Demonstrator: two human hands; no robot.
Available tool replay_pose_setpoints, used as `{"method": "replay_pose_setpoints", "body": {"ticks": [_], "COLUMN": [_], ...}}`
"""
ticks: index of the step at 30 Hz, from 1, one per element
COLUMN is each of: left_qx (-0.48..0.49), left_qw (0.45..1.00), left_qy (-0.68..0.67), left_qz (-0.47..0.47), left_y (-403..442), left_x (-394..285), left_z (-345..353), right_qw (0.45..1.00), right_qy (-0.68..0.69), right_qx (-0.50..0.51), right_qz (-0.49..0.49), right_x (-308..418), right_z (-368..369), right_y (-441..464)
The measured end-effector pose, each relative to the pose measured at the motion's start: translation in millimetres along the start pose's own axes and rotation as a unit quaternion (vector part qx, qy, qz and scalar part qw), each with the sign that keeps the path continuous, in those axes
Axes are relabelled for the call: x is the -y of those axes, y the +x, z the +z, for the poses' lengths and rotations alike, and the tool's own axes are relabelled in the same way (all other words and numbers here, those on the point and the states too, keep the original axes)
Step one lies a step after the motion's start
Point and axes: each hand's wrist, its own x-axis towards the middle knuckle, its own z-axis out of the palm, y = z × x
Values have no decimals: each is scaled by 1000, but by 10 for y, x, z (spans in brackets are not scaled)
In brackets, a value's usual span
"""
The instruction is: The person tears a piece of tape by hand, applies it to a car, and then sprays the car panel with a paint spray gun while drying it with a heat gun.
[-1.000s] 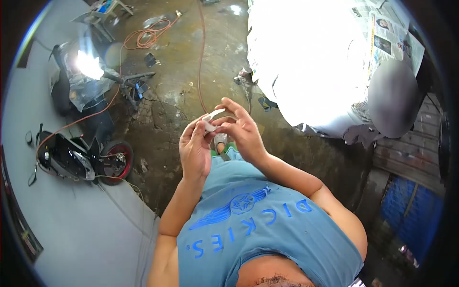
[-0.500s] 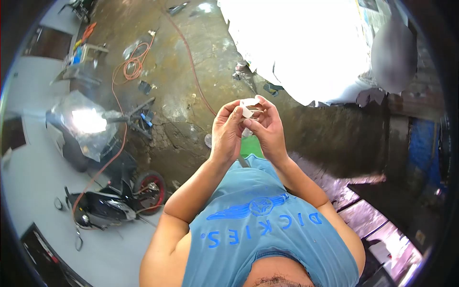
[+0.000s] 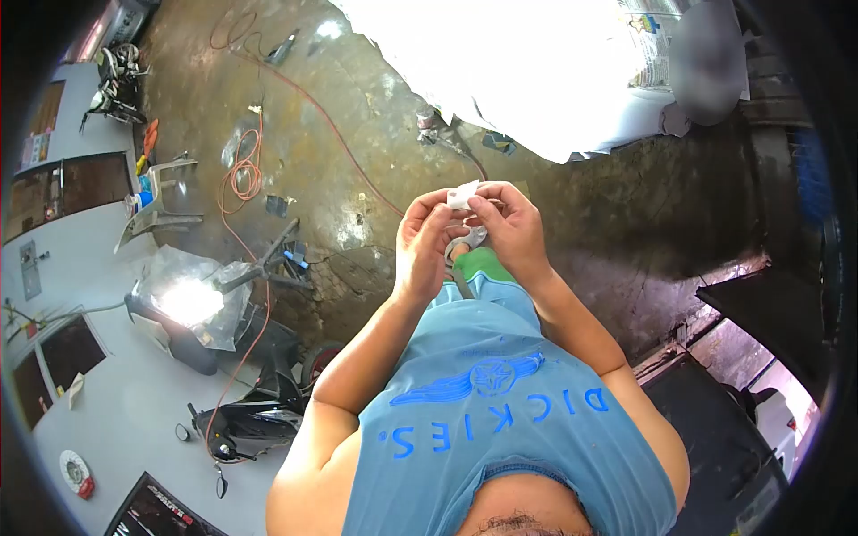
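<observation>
Both hands meet in front of my waist around a small white piece (image 3: pixel 463 195), thin and folded like paper or tape; which of these it is I cannot tell. My left hand (image 3: pixel 424 243) pinches its left side with thumb and fingers. On the other side my right hand (image 3: pixel 511 230) grips it, thumb pressed on its lower right edge. Below the hands, a foot (image 3: pixel 466 239) and green cloth (image 3: pixel 483 263) show past my blue shirt (image 3: pixel 500 429).
A brightly lit white covered object (image 3: pixel 500 71) fills the upper right. Orange hose (image 3: pixel 243 174) lies coiled on the wet-looking floor, and a red hose (image 3: pixel 335 129) crosses it. Left are a motorcycle (image 3: pixel 246 424), a plastic-wrapped lamp-lit part (image 3: pixel 189 299) and a plastic chair (image 3: pixel 156 210).
The white piece has been turned and now looks flatter between my fingers. My right thumb has moved up onto it. The view has shifted, bringing more of the left wall into sight.
</observation>
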Motion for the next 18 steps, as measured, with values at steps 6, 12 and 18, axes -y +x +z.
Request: {"method": "replay_pose_setpoints", "body": {"ticks": [6, 12, 18], "left_qx": [-60, -32, 21], "left_qw": [995, 999, 998], "left_qy": [72, 17, 12], "left_qz": [29, -3, -57], "left_y": [287, 489, 874], "left_x": [181, 210, 388], "left_z": [172, 284, 30], "right_qw": [996, 995, 995], "right_qy": [89, 58, -12], "right_qx": [-15, 18, -97], "right_qz": [15, 81, -32], "right_x": [62, 90, -266], "right_z": [-243, -323, -302], "right_y": [234, 357, 639]}}
